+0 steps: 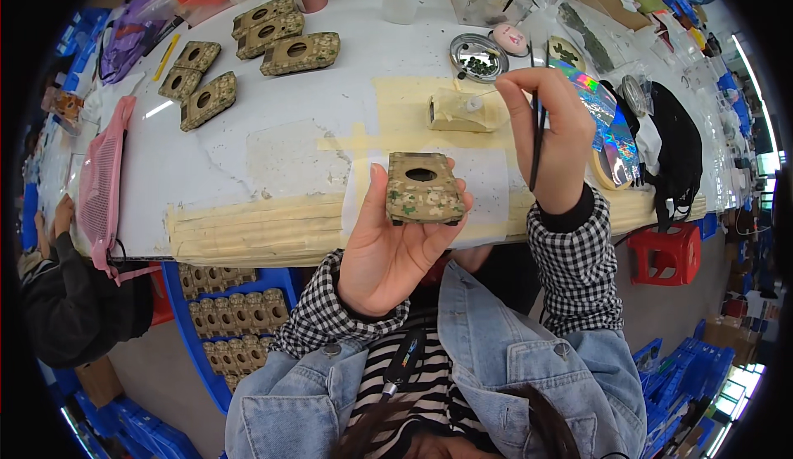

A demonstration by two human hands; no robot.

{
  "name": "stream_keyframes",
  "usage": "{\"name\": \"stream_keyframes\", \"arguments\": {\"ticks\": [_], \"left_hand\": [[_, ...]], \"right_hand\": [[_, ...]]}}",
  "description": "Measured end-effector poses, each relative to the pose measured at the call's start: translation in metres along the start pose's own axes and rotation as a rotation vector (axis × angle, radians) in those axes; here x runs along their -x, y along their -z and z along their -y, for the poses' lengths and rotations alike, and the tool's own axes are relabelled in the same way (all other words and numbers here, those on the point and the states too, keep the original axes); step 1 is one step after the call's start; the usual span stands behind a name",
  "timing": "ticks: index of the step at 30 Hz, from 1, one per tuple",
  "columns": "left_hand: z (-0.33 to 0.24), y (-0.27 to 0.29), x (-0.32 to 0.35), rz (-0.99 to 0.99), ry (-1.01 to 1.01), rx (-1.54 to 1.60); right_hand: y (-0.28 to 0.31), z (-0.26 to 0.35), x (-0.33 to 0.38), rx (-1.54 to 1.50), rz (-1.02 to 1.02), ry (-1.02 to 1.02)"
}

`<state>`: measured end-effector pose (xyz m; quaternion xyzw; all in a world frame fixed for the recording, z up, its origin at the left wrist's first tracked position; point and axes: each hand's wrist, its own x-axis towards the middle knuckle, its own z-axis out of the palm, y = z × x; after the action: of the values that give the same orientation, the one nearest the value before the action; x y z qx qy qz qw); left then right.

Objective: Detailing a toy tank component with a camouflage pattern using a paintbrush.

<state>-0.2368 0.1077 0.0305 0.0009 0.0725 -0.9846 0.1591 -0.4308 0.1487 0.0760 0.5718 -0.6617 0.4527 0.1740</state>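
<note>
Clasping a camouflage shell (425, 199), the left hand (395, 252) is partly hidden; the right hand (563, 133) pinches a half-covered black tool (536, 157).

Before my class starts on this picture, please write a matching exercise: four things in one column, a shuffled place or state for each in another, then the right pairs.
Things
1. Tan-and-green camouflage shell at picture centre
2. Slim black tool
3. Shallow round metal dish
4. Red plastic stool

Places or states
A. Holding small dark green pieces
B. Below the white table's right end
C. In the left hand
D. In the right hand

Pairs: 1-C, 2-D, 3-A, 4-B
</note>
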Motion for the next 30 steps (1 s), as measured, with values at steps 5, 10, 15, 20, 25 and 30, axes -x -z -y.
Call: {"name": "stream_keyframes", "arguments": {"ticks": [5, 10, 15, 20, 25, 30], "left_hand": [[-0.001, -0.002, 0.001, -0.009, -0.029, -0.011], [-0.005, 0.001, 0.005, 0.015, -0.058, -0.002], [-0.006, 0.004, 0.003, 0.079, -0.063, 0.03], [-0.002, 0.003, -0.003, 0.13, 0.015, 0.077], [-0.003, 0.005, -0.002, 0.151, 0.048, 0.11], [-0.004, 0.003, -0.002, 0.14, 0.053, 0.088]], "right_hand": [[-0.008, -0.012, 0.007, 0.096, 0.123, 0.039], [0.02, 0.003, 0.01, 0.135, 0.201, 0.064], [0.097, 0.051, 0.018, -0.65, 0.368, -0.012], [0.09, 0.097, 0.019, -1.781, 0.57, -0.08], [0.078, 0.107, 0.032, -2.025, 0.519, 0.076], [0.08, 0.111, 0.035, -2.004, 0.475, 0.094]]}}
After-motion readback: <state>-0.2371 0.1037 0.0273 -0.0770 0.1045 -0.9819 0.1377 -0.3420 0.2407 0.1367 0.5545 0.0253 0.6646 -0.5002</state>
